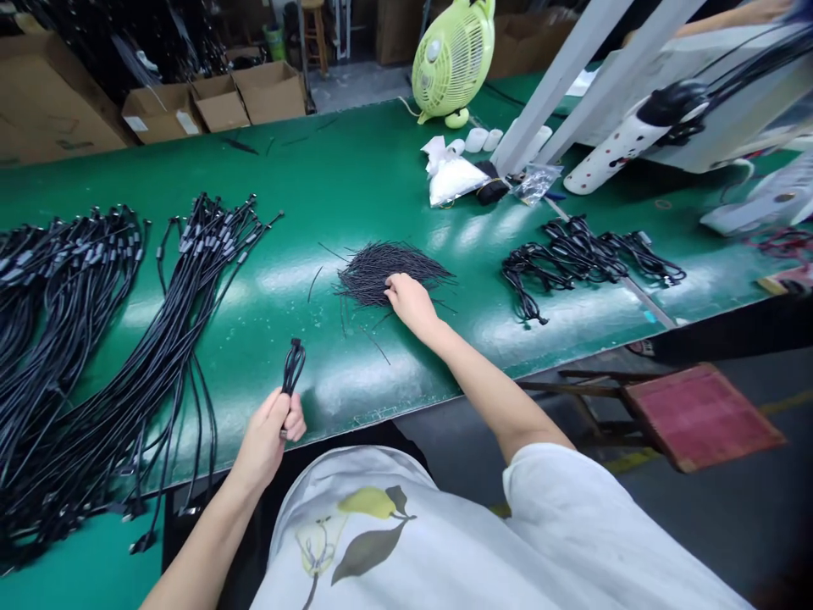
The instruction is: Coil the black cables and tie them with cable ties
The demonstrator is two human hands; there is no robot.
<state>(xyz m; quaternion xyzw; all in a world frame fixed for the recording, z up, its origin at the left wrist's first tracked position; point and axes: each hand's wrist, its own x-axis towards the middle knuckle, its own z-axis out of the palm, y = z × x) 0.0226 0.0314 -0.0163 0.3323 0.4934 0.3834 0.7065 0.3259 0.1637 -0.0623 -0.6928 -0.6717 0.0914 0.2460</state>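
Note:
A folded black cable (293,366) stands upright out of my left hand (272,428), whose fingers are wrapped round its lower part near the table's front edge. On the green table, a heap of thin black twist ties (368,264) lies ahead of me, with a few strays around it. My right hand (408,298) reaches onto the near right side of this heap, thumb and fingers drawn together in a pinch. Whatever is between those fingertips is too small to make out.
Long straight black cables (171,335) lie in bunches at the left, some ends hanging over the edge. Coiled, bundled cables (584,254) sit to the right. Farther back stand a green fan (452,63), white rolls, a plastic bag (454,180) and metal posts. A red-topped stool (704,415) is at right.

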